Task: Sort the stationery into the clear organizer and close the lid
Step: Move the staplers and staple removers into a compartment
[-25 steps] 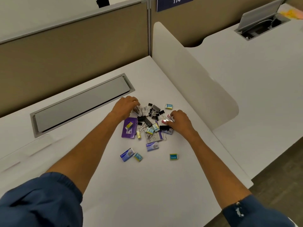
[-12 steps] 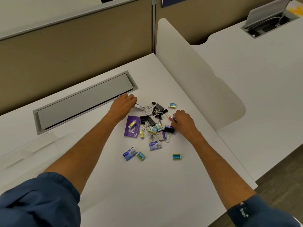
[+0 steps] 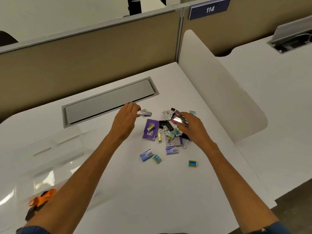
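A heap of stationery point(image 3: 167, 130) lies mid-desk: black binder clips, small staple boxes and a purple case point(image 3: 150, 130). My left hand point(image 3: 125, 121) is lifted at the heap's left edge and pinches a small silver stapler point(image 3: 144, 113). My right hand point(image 3: 192, 127) hovers over the heap's right side and grips a pink and silver stapler point(image 3: 179, 120). The clear organizer point(image 3: 55, 154) lies to the left with its lid open, partly behind my left forearm. Loose boxes point(image 3: 146, 154) and an eraser point(image 3: 192, 163) sit nearer me.
A grey cable hatch point(image 3: 108, 102) is set in the desk behind the heap. A white curved divider point(image 3: 224, 92) rises on the right. Orange-handled scissors point(image 3: 42, 198) lie at the lower left inside the organizer area. The desk edge drops off at the right front.
Both hands have risen from the heap, each lifting a small stapler. The view has tilted down, bringing the clear organizer and scissors into sight.
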A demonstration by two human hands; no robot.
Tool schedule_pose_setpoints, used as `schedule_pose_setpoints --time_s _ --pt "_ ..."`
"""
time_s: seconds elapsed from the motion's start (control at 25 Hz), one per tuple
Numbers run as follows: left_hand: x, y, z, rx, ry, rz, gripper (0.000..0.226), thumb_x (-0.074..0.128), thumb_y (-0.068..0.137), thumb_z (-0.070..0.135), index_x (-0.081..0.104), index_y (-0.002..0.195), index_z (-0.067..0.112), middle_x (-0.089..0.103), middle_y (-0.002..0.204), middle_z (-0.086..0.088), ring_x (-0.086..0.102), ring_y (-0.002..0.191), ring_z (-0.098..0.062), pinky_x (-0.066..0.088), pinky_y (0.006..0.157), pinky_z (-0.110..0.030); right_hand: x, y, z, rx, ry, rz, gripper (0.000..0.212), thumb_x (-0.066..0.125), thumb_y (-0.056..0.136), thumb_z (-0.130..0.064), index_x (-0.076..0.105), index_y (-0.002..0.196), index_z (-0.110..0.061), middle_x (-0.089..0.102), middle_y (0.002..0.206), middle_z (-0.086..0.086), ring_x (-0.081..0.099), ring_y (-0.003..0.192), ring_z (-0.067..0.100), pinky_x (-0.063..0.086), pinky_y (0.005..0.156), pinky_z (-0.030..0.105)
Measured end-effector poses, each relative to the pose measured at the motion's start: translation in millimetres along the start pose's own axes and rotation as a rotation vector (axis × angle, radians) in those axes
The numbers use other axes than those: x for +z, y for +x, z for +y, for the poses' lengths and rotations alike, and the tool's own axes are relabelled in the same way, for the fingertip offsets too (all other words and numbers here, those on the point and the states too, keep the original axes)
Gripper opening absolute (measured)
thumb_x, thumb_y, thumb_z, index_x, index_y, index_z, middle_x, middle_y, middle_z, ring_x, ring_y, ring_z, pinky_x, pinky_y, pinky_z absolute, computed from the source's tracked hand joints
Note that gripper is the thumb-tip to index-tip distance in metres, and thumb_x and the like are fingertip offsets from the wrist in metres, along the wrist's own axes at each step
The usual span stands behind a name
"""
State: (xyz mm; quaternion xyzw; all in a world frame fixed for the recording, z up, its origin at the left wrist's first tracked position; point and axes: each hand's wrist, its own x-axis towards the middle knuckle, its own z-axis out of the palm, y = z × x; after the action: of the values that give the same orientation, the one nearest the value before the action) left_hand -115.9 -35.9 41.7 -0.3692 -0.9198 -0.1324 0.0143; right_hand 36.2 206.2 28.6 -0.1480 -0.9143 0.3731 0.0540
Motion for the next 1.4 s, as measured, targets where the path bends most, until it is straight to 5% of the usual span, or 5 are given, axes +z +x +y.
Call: schedule_pose_setpoints --time_s 0.32,0.64,1.04,1.16,1.4 --pt "-64 -173 -55 -0.231 -0.071 0.188 0.018 0.06 0.092 0.007 0.056 0.11 0.011 0.058 0.107 -0.005 0.053 0.09 -0.02 0.048 0.067 -0.03 76 -26 -91 -0.209 0.158 -0.257 0.038 0.065 0.091 -0.022 0.056 0.128 -0.019 0.065 0.118 0.003 0.062 0.106 0.017 0.052 0.092 0.034" --pt "-54 -291 -88 -0.434 0.085 -0.006 0.054 0.067 0.065 -0.015 0.058 0.113 0.008 0.059 0.11 -0.008 0.059 0.093 -0.023 0.052 0.073 -0.029 141 -59 -170 -0.32 0.172 -0.397 0.036 0.065 0.091 -0.023 0.056 0.126 -0.022 0.064 0.115 0.003 0.062 0.104 0.02 0.052 0.092 0.04" --pt "-30 -294 -96 -0.414 0.234 -0.133 0.046 0.088 0.063 0.017 0.067 0.104 0.008 0.068 0.101 -0.009 0.062 0.09 -0.025 0.054 0.075 -0.033 165 -92 -189 -0.321 0.027 -0.47 0.04 0.062 0.092 -0.032 0.05 0.13 -0.031 0.061 0.12 -0.003 0.057 0.109 0.015 0.05 0.094 0.033" --pt "-31 -291 -102 -0.358 0.26 -0.089 0.031 0.088 0.064 0.024 0.07 0.087 0.011 0.069 0.087 -0.006 0.06 0.084 -0.024 0.05 0.07 -0.034 176 -100 -200 -0.338 -0.048 -0.509 0.04 0.061 0.093 -0.032 0.049 0.131 -0.029 0.061 0.122 -0.003 0.055 0.108 0.017 0.048 0.093 0.031" --pt "-54 -300 -122 -0.47 0.004 0.248 0.029 0.085 0.068 0.01 0.073 0.094 0.012 0.069 0.097 -0.006 0.063 0.093 -0.027 0.05 0.074 -0.038 213 -104 -245 -0.473 -0.278 -0.518 0.033 0.06 0.093 -0.03 0.054 0.123 -0.017 0.065 0.116 0.005 0.057 0.1 0.025 0.045 0.084 0.036"
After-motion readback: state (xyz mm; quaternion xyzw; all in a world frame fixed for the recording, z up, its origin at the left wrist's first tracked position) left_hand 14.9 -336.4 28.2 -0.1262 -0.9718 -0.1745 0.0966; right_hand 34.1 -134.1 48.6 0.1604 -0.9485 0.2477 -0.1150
